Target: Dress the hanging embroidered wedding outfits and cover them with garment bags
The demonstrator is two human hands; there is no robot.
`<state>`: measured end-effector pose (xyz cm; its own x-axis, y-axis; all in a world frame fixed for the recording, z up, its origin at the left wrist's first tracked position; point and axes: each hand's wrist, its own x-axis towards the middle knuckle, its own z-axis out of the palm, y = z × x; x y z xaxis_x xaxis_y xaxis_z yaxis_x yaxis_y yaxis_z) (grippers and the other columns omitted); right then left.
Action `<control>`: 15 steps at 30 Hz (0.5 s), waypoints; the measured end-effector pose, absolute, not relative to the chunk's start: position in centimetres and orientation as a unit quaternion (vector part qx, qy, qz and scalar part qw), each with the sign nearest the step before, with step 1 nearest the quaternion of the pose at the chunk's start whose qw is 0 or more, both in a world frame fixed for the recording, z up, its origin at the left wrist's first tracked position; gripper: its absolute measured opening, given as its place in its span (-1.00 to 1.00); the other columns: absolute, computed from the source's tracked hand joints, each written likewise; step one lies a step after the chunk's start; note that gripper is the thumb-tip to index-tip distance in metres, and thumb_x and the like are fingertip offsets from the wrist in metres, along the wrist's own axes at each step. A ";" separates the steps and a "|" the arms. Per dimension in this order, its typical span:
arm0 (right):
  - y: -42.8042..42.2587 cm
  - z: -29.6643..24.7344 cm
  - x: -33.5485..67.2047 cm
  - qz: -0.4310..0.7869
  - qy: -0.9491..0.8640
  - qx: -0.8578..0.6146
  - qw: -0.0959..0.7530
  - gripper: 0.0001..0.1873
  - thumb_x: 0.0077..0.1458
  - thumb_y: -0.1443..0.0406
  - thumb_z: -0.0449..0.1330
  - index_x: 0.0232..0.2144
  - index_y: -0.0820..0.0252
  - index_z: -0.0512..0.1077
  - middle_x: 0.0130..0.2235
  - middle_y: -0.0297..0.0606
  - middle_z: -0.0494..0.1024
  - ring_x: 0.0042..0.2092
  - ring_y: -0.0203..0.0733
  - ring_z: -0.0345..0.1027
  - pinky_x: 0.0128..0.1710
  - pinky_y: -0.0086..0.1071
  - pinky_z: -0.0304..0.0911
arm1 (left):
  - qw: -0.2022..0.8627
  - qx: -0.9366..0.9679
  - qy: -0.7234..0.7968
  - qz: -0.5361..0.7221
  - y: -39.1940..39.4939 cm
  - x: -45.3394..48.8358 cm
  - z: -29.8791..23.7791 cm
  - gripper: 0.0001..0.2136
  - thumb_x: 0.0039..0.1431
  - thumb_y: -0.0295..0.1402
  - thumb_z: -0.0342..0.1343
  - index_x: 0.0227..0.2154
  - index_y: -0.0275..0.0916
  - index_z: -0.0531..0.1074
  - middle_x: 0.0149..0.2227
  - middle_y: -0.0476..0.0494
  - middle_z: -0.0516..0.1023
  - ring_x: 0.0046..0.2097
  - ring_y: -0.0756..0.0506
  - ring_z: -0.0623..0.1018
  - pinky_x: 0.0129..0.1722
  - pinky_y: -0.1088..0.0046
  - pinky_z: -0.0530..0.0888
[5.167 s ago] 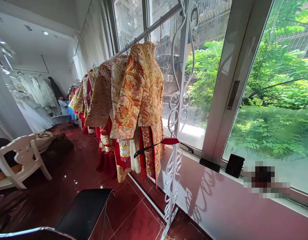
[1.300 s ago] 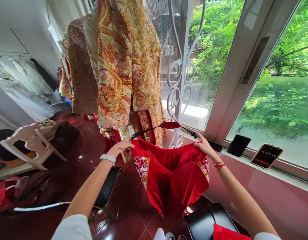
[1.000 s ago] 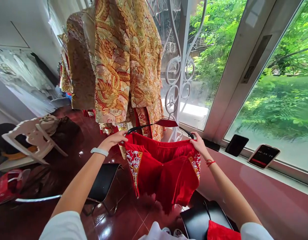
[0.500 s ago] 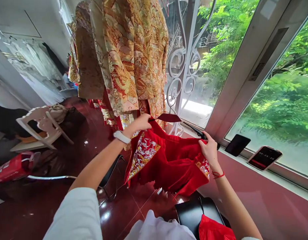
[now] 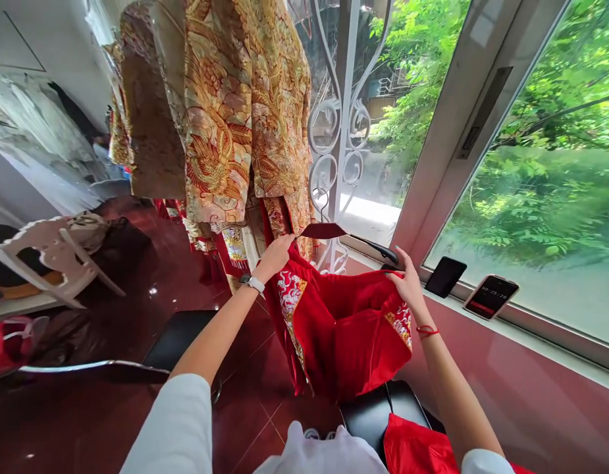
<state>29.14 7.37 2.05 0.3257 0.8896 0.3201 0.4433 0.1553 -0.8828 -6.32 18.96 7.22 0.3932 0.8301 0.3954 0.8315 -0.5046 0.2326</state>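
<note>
Floor (image 5: 136, 309): dark red glossy tiles.
Window (image 5: 546, 164): big, right of the floor, green trees outside.
White chair (image 5: 42, 253): far left of the window.

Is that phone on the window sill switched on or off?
On. The phone with the lit screen shows white digits and a red bar. The black phone beside it is dark, leaning against the window frame.

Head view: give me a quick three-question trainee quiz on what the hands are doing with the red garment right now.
1. True or false: both hands grip the red garment.
2. Which hand is nearer the phone with the lit screen?
3. What hangs just above the garment's top edge: A) black hanger, B) white chair, C) phone?

Key:
1. True: left hand and right hand each pinch its upper edge.
2. The right hand.
3. A.
</note>
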 end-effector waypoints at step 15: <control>14.6 13.0 29.8 -0.045 -0.586 -0.637 0.498 -0.33 -0.03 0.37 0.07 0.18 0.21 0.40 -0.49 -0.29 0.44 -0.39 -0.12 0.26 -0.19 -0.20 0.26 | 0.086 -0.834 -0.506 -0.203 17.1 -5.5 7.4 -0.41 0.06 -0.77 -0.20 0.19 -0.45 0.27 0.05 -0.44 0.49 0.10 -0.25 0.49 0.14 0.18 0.43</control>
